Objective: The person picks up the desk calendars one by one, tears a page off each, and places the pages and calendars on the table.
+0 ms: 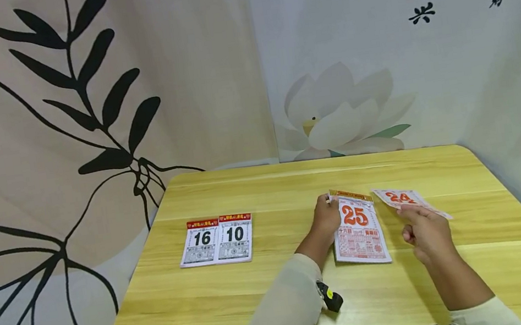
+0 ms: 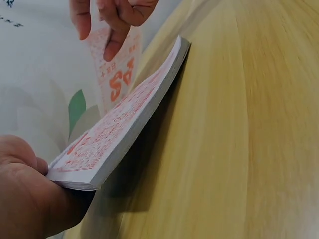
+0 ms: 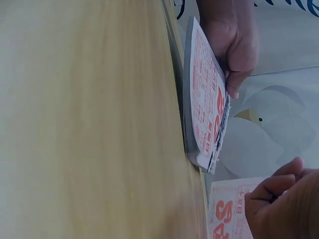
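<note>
A thick tear-off calendar pad [image 1: 361, 240] shows a red 25 on its top page. My left hand [image 1: 324, 219] grips the pad at its upper left, thumb over the front, and the left wrist view shows the pad tilted up off the table. To its right, my right hand [image 1: 429, 232] pinches a loose calendar page [image 1: 399, 198] printed with a red 24. This page is separate from the pad. A ragged strip of torn paper edges [image 3: 223, 142] runs along the pad's top in the right wrist view.
On the left of the wooden table [image 1: 172, 319], two calendar pieces lie side by side with red headers, one showing a black 16 [image 1: 200, 246] and the other a black 10 [image 1: 235, 241]. Printed curtains [image 1: 209, 81] hang behind the table's far edge.
</note>
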`<state>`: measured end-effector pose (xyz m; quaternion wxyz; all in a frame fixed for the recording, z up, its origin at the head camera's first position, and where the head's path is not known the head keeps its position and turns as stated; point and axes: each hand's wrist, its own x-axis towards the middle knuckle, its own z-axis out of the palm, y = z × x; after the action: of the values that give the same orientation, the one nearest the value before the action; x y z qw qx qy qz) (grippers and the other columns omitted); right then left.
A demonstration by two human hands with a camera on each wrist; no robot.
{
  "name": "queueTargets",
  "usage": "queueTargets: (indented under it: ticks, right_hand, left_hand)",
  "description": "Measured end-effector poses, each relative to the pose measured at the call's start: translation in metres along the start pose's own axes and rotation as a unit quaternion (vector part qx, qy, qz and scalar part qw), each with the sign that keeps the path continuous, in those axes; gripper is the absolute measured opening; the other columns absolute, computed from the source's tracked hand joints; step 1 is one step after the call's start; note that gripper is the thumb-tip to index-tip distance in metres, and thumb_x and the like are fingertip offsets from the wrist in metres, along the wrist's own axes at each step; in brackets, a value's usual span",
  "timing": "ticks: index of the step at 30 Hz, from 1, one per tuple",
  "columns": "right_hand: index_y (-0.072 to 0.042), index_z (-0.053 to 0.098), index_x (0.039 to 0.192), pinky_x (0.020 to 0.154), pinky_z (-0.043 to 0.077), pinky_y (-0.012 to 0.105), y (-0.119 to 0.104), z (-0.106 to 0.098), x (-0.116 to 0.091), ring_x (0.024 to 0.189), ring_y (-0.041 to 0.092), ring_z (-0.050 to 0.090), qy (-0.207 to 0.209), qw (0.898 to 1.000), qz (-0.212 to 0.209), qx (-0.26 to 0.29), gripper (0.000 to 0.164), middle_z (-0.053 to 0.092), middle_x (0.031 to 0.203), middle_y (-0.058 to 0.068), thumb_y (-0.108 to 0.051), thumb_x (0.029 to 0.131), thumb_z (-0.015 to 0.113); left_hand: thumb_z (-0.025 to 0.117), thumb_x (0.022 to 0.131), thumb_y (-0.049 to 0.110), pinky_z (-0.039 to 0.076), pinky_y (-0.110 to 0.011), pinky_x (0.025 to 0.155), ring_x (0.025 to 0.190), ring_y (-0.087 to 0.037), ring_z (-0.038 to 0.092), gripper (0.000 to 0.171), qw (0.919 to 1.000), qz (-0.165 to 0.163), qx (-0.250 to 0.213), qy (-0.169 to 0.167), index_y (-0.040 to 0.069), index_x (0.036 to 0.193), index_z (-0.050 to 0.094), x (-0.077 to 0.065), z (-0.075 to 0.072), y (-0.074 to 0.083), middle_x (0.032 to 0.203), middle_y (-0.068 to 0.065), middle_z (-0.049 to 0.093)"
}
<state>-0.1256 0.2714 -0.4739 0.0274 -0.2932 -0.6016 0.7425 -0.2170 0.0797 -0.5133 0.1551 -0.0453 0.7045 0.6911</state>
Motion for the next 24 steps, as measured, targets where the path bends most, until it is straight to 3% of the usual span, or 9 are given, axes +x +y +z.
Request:
queueTargets:
  ticks: [5,7,8,11,14,15,19,24]
  right_hand:
    - [-0.011,0.069,0.119,0.05,0.047,0.019,0.002,0.0,0.0,0.057,0.005,0.054,-0.011,1.0,0.006,-0.025,0.013,0.055,0.111,-0.004,-0.012,0.106,0.066]
    - [-0.01,0.069,0.119,0.05,0.047,0.019,0.003,0.0,0.001,0.056,0.005,0.055,-0.013,0.999,0.004,-0.033,0.013,0.054,0.109,-0.002,-0.012,0.106,0.066]
    - [-0.008,0.068,0.118,0.05,0.048,0.02,0.004,0.0,0.002,0.056,0.006,0.056,-0.015,0.999,0.004,-0.034,0.012,0.056,0.106,-0.002,-0.012,0.106,0.066]
    - [-0.005,0.063,0.117,0.051,0.05,0.021,0.004,-0.001,0.003,0.056,0.007,0.058,-0.021,0.999,0.015,-0.038,0.014,0.059,0.099,-0.003,-0.014,0.107,0.066]
    - [-0.005,0.055,0.119,0.054,0.052,0.021,0.003,-0.004,0.005,0.057,0.008,0.06,-0.04,0.998,0.043,-0.038,0.018,0.061,0.092,-0.008,-0.017,0.108,0.064]
    - [-0.006,0.053,0.12,0.054,0.052,0.021,0.002,-0.005,0.005,0.058,0.008,0.061,-0.046,0.997,0.052,-0.039,0.02,0.062,0.091,-0.008,-0.018,0.108,0.064]
    - [-0.01,0.047,0.126,0.056,0.053,0.02,0.001,-0.01,0.006,0.062,0.009,0.064,-0.073,0.993,0.084,-0.048,0.026,0.06,0.098,-0.001,-0.024,0.11,0.061]
    - [-0.01,0.041,0.133,0.058,0.055,0.021,0.0,-0.013,0.007,0.068,0.012,0.067,-0.104,0.986,0.105,-0.077,0.035,0.051,0.111,0.009,-0.032,0.111,0.058]
  left_hand:
    - [0.04,0.12,0.031,0.054,-0.054,0.113,0.137,-0.039,0.063,0.054,0.9999,-0.01,-0.007,0.009,0.011,0.169,0.032,0.002,0.005,0.001,0.156,-0.022,0.056]
    - [0.041,0.12,0.027,0.06,-0.05,0.103,0.122,-0.035,0.07,0.053,0.9997,-0.014,-0.013,0.013,0.01,0.169,0.032,0.003,0.007,0.001,0.142,-0.021,0.064]
    - [0.041,0.12,0.026,0.06,-0.051,0.105,0.124,-0.036,0.07,0.054,0.9997,-0.015,-0.013,0.014,0.009,0.169,0.031,0.003,0.008,0.001,0.143,-0.021,0.063]
    - [0.043,0.119,0.023,0.05,-0.054,0.12,0.144,-0.041,0.059,0.059,0.9998,-0.018,-0.009,0.009,0.007,0.172,0.024,0.001,0.012,0.001,0.159,-0.023,0.054]
    - [0.044,0.118,0.023,0.024,-0.058,0.136,0.168,-0.042,0.023,0.066,0.9998,-0.018,0.009,-0.009,0.009,0.175,0.015,-0.001,0.015,-0.001,0.181,-0.018,0.022]
    - [0.045,0.118,0.022,0.021,-0.058,0.137,0.169,-0.04,0.019,0.067,0.9996,-0.017,0.014,-0.015,0.01,0.176,0.014,-0.001,0.016,-0.002,0.183,-0.017,0.019]
    - [0.045,0.114,0.008,0.018,-0.055,0.138,0.17,-0.039,0.014,0.071,0.9991,-0.006,0.033,-0.027,0.011,0.176,0.01,-0.001,0.019,-0.006,0.184,-0.015,0.012]
    - [0.042,0.1,-0.014,0.018,-0.049,0.138,0.17,-0.039,0.014,0.086,0.9978,0.005,0.065,-0.01,0.009,0.176,0.01,-0.002,0.025,-0.008,0.184,-0.017,0.01]
